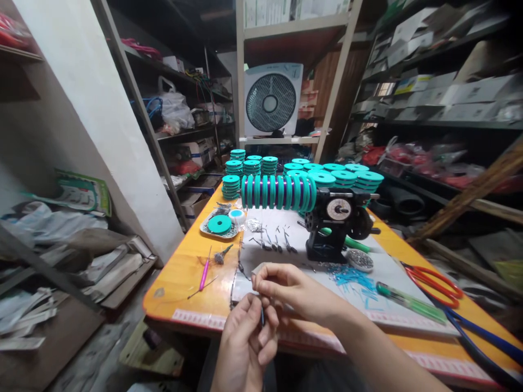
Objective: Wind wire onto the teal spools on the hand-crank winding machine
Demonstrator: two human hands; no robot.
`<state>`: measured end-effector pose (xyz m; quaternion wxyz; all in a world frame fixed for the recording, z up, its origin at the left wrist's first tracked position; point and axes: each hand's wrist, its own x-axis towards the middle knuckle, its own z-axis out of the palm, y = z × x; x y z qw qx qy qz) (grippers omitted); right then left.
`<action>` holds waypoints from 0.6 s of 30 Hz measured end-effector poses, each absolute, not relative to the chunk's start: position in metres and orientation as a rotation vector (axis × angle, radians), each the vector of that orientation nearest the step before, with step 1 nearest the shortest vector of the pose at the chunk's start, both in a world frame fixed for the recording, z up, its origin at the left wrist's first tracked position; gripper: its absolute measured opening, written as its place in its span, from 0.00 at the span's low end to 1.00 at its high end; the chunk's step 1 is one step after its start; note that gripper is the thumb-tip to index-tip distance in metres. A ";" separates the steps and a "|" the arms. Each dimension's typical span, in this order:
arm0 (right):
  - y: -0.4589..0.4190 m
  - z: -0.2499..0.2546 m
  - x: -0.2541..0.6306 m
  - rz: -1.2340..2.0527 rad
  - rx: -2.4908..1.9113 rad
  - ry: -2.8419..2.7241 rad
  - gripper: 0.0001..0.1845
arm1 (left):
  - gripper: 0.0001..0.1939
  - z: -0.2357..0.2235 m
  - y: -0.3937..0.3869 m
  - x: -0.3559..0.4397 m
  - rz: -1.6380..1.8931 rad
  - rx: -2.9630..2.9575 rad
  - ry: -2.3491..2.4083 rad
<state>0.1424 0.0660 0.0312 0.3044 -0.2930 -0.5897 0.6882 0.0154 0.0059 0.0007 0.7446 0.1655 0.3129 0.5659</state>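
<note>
No writing can be read for certain. Small print runs along the top of the square white box fan point(271, 100), and the pale round dial point(339, 209) on the black metal winding machine point(326, 234) carries marks too fine to make out. The red-and-white printed strips point(198, 319) along the front of the orange wooden worktop point(180, 283) are likewise illegible, as is the green-and-white printed packet point(84, 190) at the left.

The left hand point(248, 337) has its fingers curled closed on a thin dark-blue piece point(262, 314), low at the worktop's near edge; most of it is hidden. The right hand point(281, 283) meets it just above, thumb and forefinger pinched together; what lies between them is unclear. Turquoise ring-shaped spools point(278, 193) line the machine's shaft, partly covering turquoise disc stacks point(343, 177) behind. The blue handles point(482, 332) at right run out of view.
</note>
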 end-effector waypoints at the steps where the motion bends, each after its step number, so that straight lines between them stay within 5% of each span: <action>1: 0.066 0.031 0.143 1.844 -0.782 -1.550 0.17 | 0.20 0.001 0.005 0.015 1.228 0.345 0.697; 11: 0.064 0.031 0.142 1.872 -0.808 -1.540 0.18 | 0.15 0.001 0.006 0.014 1.201 0.364 0.641; 18: 0.059 0.058 0.157 0.795 -1.032 -2.240 0.11 | 0.11 0.005 0.029 0.013 1.367 0.672 0.736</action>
